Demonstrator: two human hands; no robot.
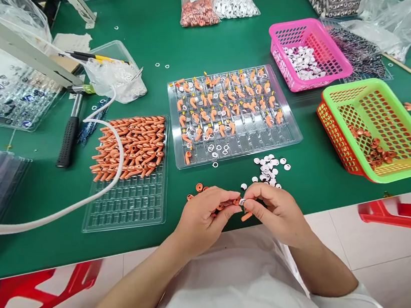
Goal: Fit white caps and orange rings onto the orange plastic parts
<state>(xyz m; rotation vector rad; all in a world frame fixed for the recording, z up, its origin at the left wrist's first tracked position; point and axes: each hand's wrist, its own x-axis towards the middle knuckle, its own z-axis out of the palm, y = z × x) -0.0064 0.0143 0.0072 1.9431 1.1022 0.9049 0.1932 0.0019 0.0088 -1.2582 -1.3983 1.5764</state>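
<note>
My left hand [206,219] is closed in a pinch on a small orange-brown round cap [236,201], just above the table's front edge. Facing it, my right hand [280,217] pinches a small white disc [242,201] that meets the cap. An orange stem-like piece [246,216] pokes out below my right fingertips; its other end is hidden. Loose orange-brown caps [199,187] lie behind my left hand. Beyond my right hand spreads a pile of white discs [268,167]. A clear tray [240,142] with rows of curved orange pieces and some white rings lies farther back.
To the left is a clear tray [122,210] stacked with orange stemmed parts [132,146], crossed by a white hose [119,150]. A hammer [69,136] lies beyond. At right stand a green basket [406,122] with caps and a pink basket [333,59] with white discs.
</note>
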